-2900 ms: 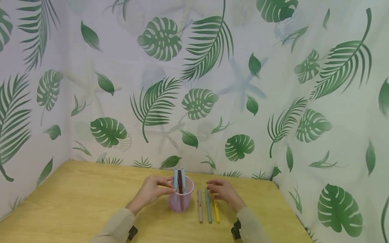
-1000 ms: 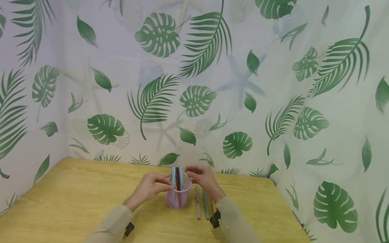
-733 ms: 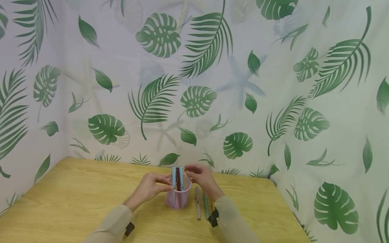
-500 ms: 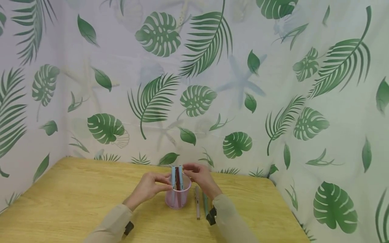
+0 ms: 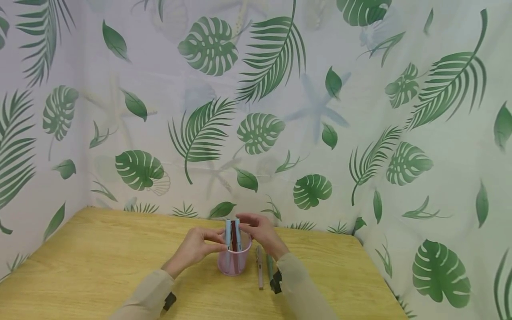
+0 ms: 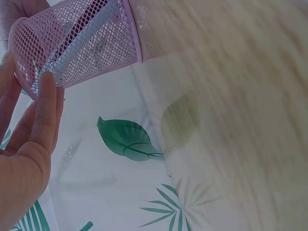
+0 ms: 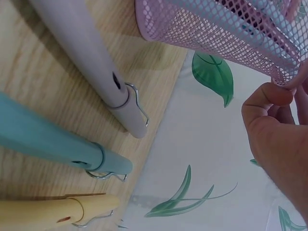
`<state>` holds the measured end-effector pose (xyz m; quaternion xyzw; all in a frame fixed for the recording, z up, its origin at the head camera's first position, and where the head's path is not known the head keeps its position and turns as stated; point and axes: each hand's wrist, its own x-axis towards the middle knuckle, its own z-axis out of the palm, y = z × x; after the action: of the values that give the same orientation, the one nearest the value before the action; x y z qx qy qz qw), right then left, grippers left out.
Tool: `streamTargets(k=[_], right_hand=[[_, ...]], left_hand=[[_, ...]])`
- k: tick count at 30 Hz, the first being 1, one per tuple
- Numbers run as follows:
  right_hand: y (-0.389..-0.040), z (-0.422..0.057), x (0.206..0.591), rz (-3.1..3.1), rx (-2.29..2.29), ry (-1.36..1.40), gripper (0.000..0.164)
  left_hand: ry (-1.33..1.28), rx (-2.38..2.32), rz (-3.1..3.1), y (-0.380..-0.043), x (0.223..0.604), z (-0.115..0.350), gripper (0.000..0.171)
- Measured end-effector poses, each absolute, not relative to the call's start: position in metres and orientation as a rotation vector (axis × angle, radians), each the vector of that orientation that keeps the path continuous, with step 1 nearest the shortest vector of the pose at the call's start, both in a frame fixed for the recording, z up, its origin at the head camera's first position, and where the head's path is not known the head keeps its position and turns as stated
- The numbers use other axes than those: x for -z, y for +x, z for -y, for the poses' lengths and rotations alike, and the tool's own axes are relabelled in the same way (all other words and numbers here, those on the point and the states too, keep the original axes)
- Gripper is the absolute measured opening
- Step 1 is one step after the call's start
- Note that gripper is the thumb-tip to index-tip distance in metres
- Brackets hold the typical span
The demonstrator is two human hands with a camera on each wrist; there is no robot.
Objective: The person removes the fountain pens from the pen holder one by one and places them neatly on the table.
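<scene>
A pink mesh pen cup (image 5: pixel 236 266) stands upright on the table, holding two light blue pens and a dark red pen (image 5: pixel 234 235) between them. My left hand (image 5: pixel 196 246) grips the cup's near-left rim; in the left wrist view, the thumb and fingers lie at the mesh cup's rim (image 6: pixel 29 98). Over the cup's right side, my right hand (image 5: pixel 262 233) has its fingertips at the top of the right light blue pen (image 5: pixel 238 231) and seems to pinch it. The right wrist view shows the bent right thumb (image 7: pixel 274 94) against the rim, its fingertips partly hidden.
Right of the cup, a lilac pen (image 5: pixel 260 269), a green pen (image 7: pixel 53 139) and a yellow pen (image 7: pixel 57 211) lie side by side, partly under my right forearm. The wooden table (image 5: pixel 120 258) meets a leaf-print cloth (image 5: pixel 256 133) behind.
My right hand has moved left from above the lying pens to the cup, and its fingertips have closed in on the right light blue pen. My left hand stays at the cup.
</scene>
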<state>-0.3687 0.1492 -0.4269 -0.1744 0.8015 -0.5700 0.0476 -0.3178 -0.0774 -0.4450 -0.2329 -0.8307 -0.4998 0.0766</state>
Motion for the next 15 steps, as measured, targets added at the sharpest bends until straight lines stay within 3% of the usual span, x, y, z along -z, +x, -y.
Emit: streamTargets(k=[15], right_hand=[[-0.3689,-0.1508,0.4284,-2.419,1.792,-0.495,0.027]], left_hand=[[-0.691,1.515,2.493,-0.317,0.4445,0.0777,0.012]])
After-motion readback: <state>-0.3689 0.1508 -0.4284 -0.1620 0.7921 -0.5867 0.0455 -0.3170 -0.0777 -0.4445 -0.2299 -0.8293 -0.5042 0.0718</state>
